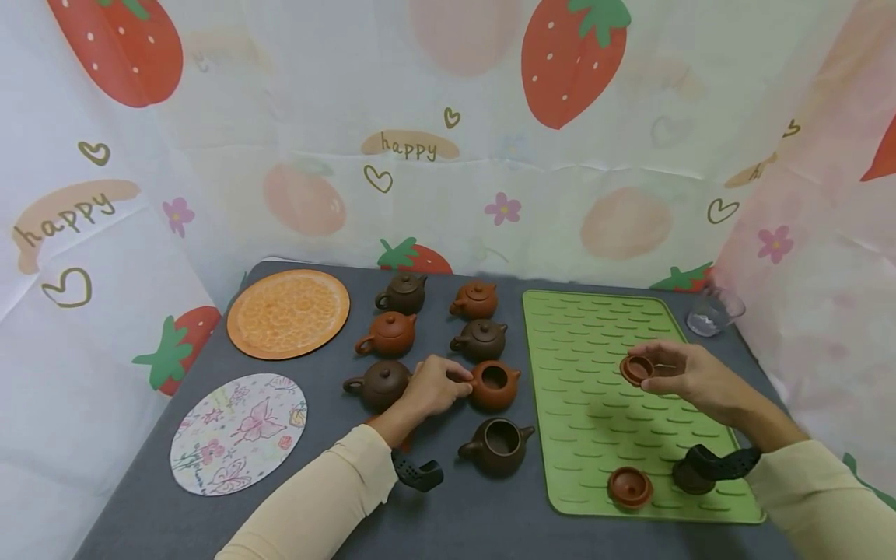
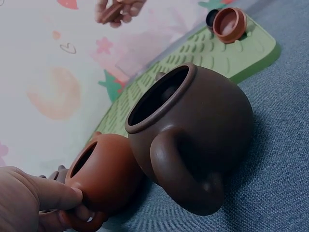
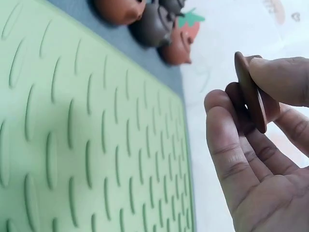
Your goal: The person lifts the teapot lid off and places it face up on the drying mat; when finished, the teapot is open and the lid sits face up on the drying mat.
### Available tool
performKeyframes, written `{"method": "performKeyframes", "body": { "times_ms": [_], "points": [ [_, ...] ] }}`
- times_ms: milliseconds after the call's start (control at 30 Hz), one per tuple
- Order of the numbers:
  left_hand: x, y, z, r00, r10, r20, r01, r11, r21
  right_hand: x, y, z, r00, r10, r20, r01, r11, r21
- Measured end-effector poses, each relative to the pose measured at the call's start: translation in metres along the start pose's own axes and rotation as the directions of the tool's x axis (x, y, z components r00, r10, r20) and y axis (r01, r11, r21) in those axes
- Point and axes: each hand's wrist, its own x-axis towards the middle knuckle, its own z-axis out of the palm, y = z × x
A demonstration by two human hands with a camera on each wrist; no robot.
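My left hand (image 1: 432, 386) pinches the handle of a reddish clay teapot (image 1: 494, 399) that stands lidless on the dark cloth; the left wrist view shows thumb and finger at that handle (image 2: 84, 223). Over the green mat, my right hand (image 1: 693, 376) holds a reddish teapot lid (image 1: 638, 371) by its edge, the hollow underside facing the head camera. In the right wrist view this lid (image 3: 251, 92) is edge-on between thumb and fingers. Nearer the front stands a dark brown teapot (image 1: 498, 464), also without its lid.
A reddish lid (image 1: 630, 488) and a dark lid (image 1: 691, 478), partly covered by the wrist strap, lie on the green mat (image 1: 581, 435). Several lidded teapots stand behind and left. Two round mats, orange (image 1: 288, 314) and butterfly-patterned (image 1: 239, 434), lie left. A glass pitcher (image 1: 708, 317) stands far right.
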Motion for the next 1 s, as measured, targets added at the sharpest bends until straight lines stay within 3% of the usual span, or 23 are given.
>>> {"method": "performKeyframes", "body": {
  "times_ms": [300,467,833,1000],
  "points": [
    [-0.001,0.001,-0.001,1.0,0.005,0.008,-0.005,1.0,0.003,-0.003,0.019,-0.006,0.991,0.066,0.114,-0.071,0.997,0.034],
    [0.0,0.0,-0.001,1.0,0.007,0.017,-0.007,1.0,0.0,-0.004,0.03,-0.01,0.979,0.117,0.166,-0.117,0.993,-0.012],
    [0.001,-0.001,-0.001,1.0,0.011,0.012,-0.011,1.0,-0.003,-0.01,0.056,-0.017,0.959,0.196,0.204,-0.184,0.98,-0.079],
    [0.0,0.0,-0.001,1.0,0.009,0.012,-0.009,1.0,-0.004,-0.013,0.065,-0.018,0.96,0.187,0.209,-0.166,0.979,-0.114]
  ]
}}
